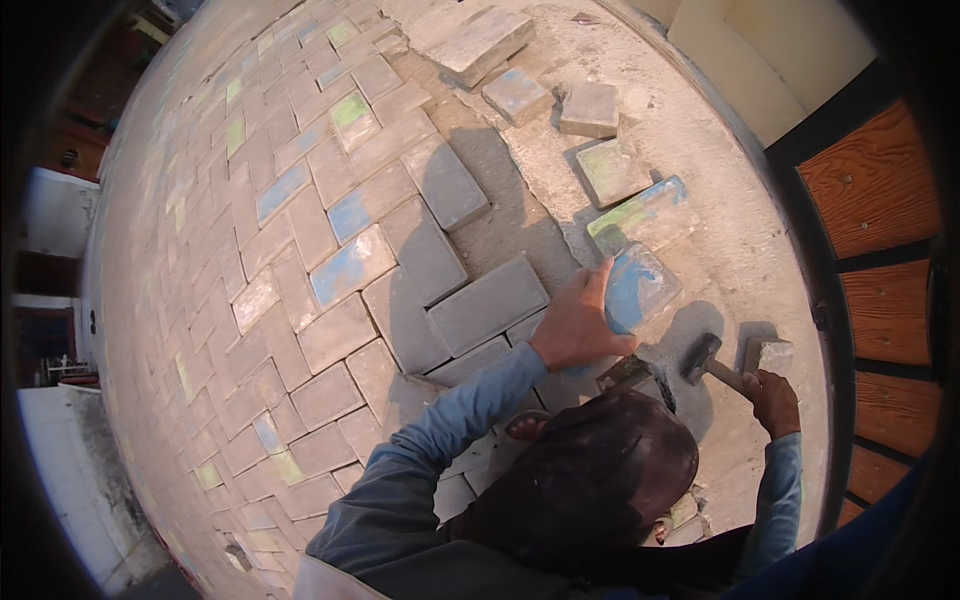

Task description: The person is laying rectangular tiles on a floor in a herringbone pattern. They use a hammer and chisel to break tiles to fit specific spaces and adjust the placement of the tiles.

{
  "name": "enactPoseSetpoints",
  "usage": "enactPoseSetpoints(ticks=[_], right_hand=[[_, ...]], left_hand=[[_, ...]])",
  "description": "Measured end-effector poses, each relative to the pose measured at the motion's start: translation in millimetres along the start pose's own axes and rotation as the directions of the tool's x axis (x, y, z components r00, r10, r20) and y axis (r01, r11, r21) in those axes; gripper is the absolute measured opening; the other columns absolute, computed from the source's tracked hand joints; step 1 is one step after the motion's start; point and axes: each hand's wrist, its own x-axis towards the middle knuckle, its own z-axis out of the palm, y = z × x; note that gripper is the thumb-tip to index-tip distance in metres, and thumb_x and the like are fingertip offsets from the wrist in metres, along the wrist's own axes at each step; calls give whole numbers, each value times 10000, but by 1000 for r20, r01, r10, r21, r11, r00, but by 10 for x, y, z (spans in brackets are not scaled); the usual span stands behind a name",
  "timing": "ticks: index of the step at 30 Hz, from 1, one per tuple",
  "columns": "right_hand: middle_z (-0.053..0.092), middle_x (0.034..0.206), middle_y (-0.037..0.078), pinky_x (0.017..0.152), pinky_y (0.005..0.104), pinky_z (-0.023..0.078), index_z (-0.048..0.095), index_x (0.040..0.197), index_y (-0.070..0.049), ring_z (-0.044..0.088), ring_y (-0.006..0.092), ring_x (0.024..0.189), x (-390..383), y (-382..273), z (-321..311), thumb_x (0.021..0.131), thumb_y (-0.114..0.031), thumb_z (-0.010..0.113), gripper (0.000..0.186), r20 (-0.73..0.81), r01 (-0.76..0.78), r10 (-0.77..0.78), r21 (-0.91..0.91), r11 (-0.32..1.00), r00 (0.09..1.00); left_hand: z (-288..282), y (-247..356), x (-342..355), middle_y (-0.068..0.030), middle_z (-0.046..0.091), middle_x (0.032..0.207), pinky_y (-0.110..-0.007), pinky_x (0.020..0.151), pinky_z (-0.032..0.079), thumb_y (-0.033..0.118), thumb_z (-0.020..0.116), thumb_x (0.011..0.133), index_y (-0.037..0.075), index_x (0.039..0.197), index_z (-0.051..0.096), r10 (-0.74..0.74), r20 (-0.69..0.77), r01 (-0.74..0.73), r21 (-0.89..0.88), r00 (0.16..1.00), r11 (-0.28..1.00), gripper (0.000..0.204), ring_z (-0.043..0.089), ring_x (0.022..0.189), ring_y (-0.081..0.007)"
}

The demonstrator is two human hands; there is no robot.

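Observation:
My left hand [582,322] is at the near left end of a paving block [650,285] with worn blue paint. Its thumb and fingers are spread to either side of that end and appear to grip it. Over on the right, my right hand [776,402] is closed around the handle of a hammer [703,358]. The hammer's dark head points left, above the ground beside my knee. A green and blue painted block [645,213] lies just beyond the one at my left hand. Close to the hammer stands a small grey block piece [768,355].
Interlocking pavers [300,290] cover the ground to the left, ending at a strip of bare sand [505,215]. Loose blocks [590,108] and a larger slab [475,45] lie farther away. A dark-framed wooden door [885,310] borders the right side. My bent knee [600,470] is close below.

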Motion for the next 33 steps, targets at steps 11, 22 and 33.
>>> enactPoseSetpoints(ticks=[11,22,33], right_hand=[[672,764,143,677,486,551,652,830,-80,689,348,775,144,-161,30,993,-378,595,344,-167,82,-117,-201,976,979],[683,775,146,701,487,553,674,840,-89,689,341,782,146,-253,-93,955,-372,639,308,-142,38,-62,-165,986,988],[695,786,143,674,459,540,705,913,-64,689,312,728,88,106,24,1005,-461,546,438,29,-37,36,18,999,999]], left_hand=[[-1360,-1077,773,-267,528,1369,-464,1079,458,368,893,611,-18,1550,327,269,-212,-128,511,940,850,1162,548,1245,-437],[-1206,-1478,880,-274,527,1376,-458,1084,464,388,902,613,16,1582,290,96,-115,-16,556,989,831,1204,555,1249,-448],[-1377,-1222,723,-250,549,1351,-460,1078,470,398,879,623,6,1566,326,126,-270,27,501,955,865,1162,567,1242,-421]])
